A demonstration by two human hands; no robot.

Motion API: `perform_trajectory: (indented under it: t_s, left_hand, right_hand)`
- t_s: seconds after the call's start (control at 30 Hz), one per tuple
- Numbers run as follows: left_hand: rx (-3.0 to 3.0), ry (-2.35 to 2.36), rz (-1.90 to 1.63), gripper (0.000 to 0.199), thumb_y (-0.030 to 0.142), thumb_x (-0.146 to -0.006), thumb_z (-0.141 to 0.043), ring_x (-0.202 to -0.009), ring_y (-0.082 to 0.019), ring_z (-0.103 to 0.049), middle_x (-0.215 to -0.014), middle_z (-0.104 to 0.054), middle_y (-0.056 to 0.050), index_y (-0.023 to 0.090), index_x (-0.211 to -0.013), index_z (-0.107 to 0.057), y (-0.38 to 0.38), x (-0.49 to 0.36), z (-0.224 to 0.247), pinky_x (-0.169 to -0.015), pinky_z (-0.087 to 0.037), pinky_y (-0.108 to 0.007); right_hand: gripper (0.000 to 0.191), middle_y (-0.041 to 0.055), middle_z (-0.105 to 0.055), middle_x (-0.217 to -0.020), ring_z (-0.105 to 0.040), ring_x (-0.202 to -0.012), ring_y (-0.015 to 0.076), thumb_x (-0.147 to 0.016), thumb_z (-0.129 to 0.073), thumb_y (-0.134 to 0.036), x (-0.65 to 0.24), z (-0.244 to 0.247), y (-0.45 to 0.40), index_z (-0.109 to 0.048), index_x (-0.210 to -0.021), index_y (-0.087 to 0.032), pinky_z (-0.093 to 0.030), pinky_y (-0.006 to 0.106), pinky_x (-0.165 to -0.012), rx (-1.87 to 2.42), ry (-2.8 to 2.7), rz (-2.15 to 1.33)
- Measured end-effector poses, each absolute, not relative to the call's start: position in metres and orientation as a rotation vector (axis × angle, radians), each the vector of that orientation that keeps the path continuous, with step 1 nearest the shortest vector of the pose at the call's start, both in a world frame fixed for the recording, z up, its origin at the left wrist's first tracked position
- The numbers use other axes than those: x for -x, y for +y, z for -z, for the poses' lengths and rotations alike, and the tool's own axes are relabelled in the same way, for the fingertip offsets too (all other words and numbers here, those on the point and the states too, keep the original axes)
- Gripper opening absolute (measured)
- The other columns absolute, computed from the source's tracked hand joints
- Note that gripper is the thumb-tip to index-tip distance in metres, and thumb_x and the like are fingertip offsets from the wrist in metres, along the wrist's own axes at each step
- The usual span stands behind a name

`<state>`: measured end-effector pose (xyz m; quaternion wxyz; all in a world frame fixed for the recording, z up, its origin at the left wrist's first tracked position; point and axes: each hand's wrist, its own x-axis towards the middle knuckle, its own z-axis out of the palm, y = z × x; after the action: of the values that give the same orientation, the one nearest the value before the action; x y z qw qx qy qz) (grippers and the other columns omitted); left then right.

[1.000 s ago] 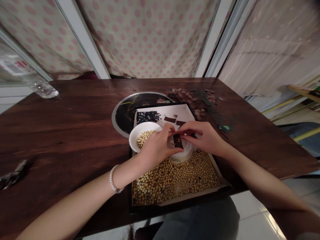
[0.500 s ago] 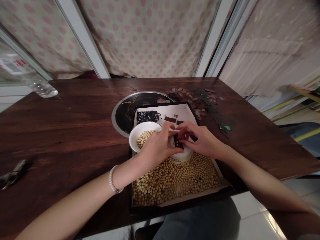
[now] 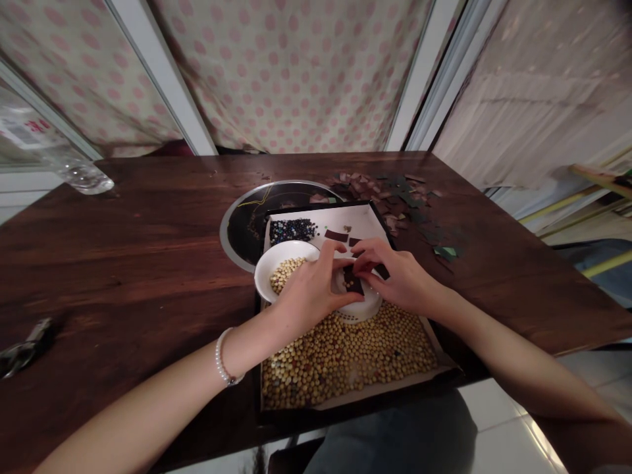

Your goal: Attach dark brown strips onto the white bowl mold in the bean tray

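Your right hand was curled, its fingertips bent down onto the top of a dark rectangular piece, and your left hand was half closed just beside it, so the right lay slightly nearer. Whether either hand was actually gripping the piece, you could not tell from this view. The piece sat between your hands, near the centre of the frame, its long axis running roughly toward you and tilted slightly from upper left to lower right. It was flecked with small specks.

Beneath it was one small white strainer. A pearl bracelet circled your left wrist. Left of that hand stood one white bowl holding soybeans.

Above your hands, a white card carried one heap of dark beads and two dark strips; a third strip lay by your right hand. Loose soybeans, too many to count, filled the black tray. Dark scraps lay scattered on the worktop toward the upper right, and a plastic bottle stood at the upper left.
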<state>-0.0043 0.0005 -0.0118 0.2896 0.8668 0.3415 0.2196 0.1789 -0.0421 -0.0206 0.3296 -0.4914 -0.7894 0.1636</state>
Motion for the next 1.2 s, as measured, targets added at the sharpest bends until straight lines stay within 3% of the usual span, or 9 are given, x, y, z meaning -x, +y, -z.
perform_trajectory:
  t_s: [0.4, 0.63, 0.97, 1.2]
  left_hand:
    - [-2.338, 0.924, -0.568, 0.06, 0.033, -0.066, -0.073, -0.097, -0.027, -0.061, -0.107, -0.067, -0.003, 0.027, -0.112, -0.035, 0.0, 0.0048, 0.0112, -0.075, -0.044, -0.036]
    - [-2.339, 0.938, -0.554, 0.059, 0.035, -0.066, -0.073, -0.095, -0.028, -0.062, -0.108, -0.067, -0.002, 0.028, -0.111, -0.035, 0.0006, 0.0046, 0.0117, -0.073, -0.044, -0.037]
    - [-2.312, 0.934, -0.57, 0.059, 0.036, -0.066, -0.071, -0.096, -0.028, -0.062, -0.104, -0.068, -0.003, 0.027, -0.112, -0.035, 0.0009, 0.005, 0.0121, -0.072, -0.044, -0.037]
    - [-2.3, 0.928, -0.567, 0.057, 0.033, -0.066, -0.072, -0.098, -0.028, -0.061, -0.107, -0.067, -0.004, 0.027, -0.11, -0.036, -0.0001, 0.0042, 0.01, -0.074, -0.044, -0.037]
  right_hand:
    - [0.035, -0.0008, -0.062, -0.082, -0.061, -0.072, 0.0118, -0.076, -0.053, -0.009, -0.1767, 0.0181, -0.0429, -0.04, -0.105, -0.021, -0.047, 0.022, -0.064, 1.269, -2.065, -0.461]
    - [0.032, 0.0007, -0.062, -0.083, -0.06, -0.077, 0.0124, -0.076, -0.051, -0.007, -0.1749, 0.0186, -0.0424, -0.041, -0.103, -0.02, -0.047, 0.023, -0.069, 1.298, -2.084, -0.354]
    - [0.035, 0.0046, -0.062, -0.093, -0.061, -0.082, 0.0154, -0.078, -0.046, -0.01, -0.1708, 0.0196, -0.0482, -0.042, -0.112, -0.019, -0.048, 0.028, -0.072, 1.279, -2.131, -0.275]
    - [0.033, 0.0026, -0.062, -0.087, -0.061, -0.076, 0.014, -0.077, -0.05, -0.01, -0.1722, 0.0193, -0.0483, -0.042, -0.107, -0.02, -0.048, 0.024, -0.066, 1.297, -2.087, -0.331]
